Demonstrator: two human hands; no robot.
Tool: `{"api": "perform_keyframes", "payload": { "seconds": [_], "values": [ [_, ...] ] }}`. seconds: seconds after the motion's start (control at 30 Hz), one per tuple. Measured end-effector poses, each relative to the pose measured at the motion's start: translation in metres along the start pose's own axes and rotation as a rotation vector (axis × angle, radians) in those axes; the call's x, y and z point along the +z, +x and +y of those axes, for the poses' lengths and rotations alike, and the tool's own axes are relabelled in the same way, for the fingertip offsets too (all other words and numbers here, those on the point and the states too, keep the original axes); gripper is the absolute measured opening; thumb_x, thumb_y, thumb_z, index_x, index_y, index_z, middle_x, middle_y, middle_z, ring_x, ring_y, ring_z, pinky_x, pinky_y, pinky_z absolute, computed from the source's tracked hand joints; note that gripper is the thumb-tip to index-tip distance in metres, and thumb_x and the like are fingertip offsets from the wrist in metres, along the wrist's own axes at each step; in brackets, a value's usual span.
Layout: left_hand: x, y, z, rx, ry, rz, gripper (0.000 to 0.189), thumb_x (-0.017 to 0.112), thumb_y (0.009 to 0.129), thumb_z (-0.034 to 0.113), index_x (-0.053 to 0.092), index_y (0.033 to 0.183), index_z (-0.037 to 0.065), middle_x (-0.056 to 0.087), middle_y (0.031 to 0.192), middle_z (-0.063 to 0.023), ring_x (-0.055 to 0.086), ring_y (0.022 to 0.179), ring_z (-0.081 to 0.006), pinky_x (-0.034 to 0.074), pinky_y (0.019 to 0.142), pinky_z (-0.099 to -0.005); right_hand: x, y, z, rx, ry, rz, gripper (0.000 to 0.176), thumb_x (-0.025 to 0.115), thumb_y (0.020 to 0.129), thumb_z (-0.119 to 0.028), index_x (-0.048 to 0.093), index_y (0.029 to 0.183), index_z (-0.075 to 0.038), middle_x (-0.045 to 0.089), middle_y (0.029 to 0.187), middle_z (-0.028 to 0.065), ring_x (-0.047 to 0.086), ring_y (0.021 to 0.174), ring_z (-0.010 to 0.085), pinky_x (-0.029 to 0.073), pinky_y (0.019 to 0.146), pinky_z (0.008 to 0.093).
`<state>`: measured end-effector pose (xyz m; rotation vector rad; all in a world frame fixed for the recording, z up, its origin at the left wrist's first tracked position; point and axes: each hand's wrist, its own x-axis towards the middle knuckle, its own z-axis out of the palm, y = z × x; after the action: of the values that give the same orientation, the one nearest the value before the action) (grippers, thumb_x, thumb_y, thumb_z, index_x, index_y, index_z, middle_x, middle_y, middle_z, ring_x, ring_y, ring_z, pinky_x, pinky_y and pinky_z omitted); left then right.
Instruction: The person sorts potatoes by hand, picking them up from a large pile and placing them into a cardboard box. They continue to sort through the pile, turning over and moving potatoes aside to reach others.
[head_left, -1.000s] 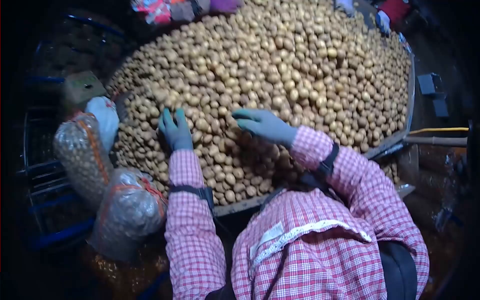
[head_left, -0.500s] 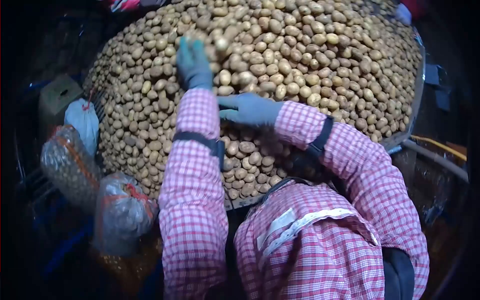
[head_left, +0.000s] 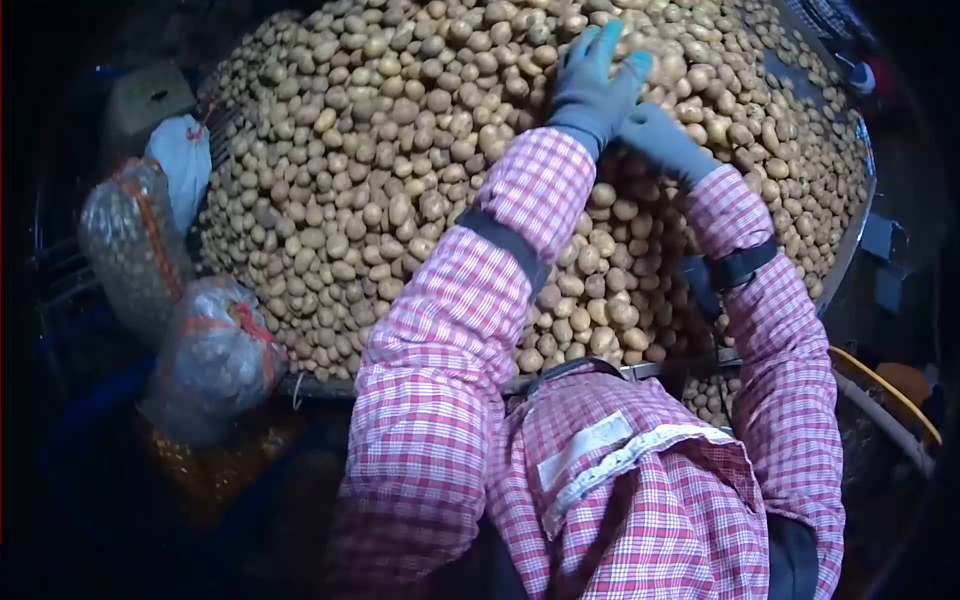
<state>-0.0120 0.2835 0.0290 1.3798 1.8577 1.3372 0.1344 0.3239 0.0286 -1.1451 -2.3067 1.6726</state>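
A large heap of potatoes [head_left: 330, 190] fills the middle of the view. My left hand [head_left: 600, 90], in a grey glove with teal fingertips, lies on the upper part of the heap with its fingers spread against the potatoes. Close beside its wrist is my right hand [head_left: 665, 140], gloved alike, reaching in from the right over the potatoes. Its fingers point left and show only in part; they look stretched out, and I see no potato gripped in them. Below both hands, more potatoes [head_left: 600, 290] lie in a shaded hollow near the front edge.
Filled clear plastic bags [head_left: 215, 360] [head_left: 135, 245] and a pale bag [head_left: 183, 165] stand along the left side. The surface's metal rim [head_left: 850, 260] curves round the right. A yellow hose [head_left: 890, 385] runs at lower right. Something red and white [head_left: 865, 78] shows at the upper right edge.
Both my hands have moved right and farther up the heap, and are now close together. The view has shifted too. The hollow in front of me shows more potatoes.
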Motion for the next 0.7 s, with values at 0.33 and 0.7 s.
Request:
{"api": "perform_keyframes", "payload": {
  "seconds": [0.33,0.7],
  "values": [
    [-0.276,-0.200,-0.097,-0.239,0.815,0.371,0.061,0.055,0.103,0.046,0.051,0.148,0.006,0.048,0.152,-0.0208,0.045,0.141,-0.0360,0.038,0.116,-0.0491,-0.046,-0.093,-0.006,0.057,0.648,0.346,0.039,0.058,0.105,-0.032,0.069,0.129,-0.002,0.074,0.113,0.0067,0.069,0.091,0.0104,0.057,0.075,0.0253],
    [-0.094,-0.080,-0.078,-0.108,0.513,0.267,0.074,0.062,0.095,0.055,0.045,0.155,0.014,0.042,0.153,-0.0242,0.046,0.138,-0.0403,0.042,0.114,-0.0461,0.060,-0.132,-0.047,0.028,0.664,0.160,0.042,0.057,0.105,-0.035,0.069,0.129,-0.003,0.076,0.109,0.0071,0.068,0.074,0.0077,0.054,0.065,0.0199]
  ]
}}
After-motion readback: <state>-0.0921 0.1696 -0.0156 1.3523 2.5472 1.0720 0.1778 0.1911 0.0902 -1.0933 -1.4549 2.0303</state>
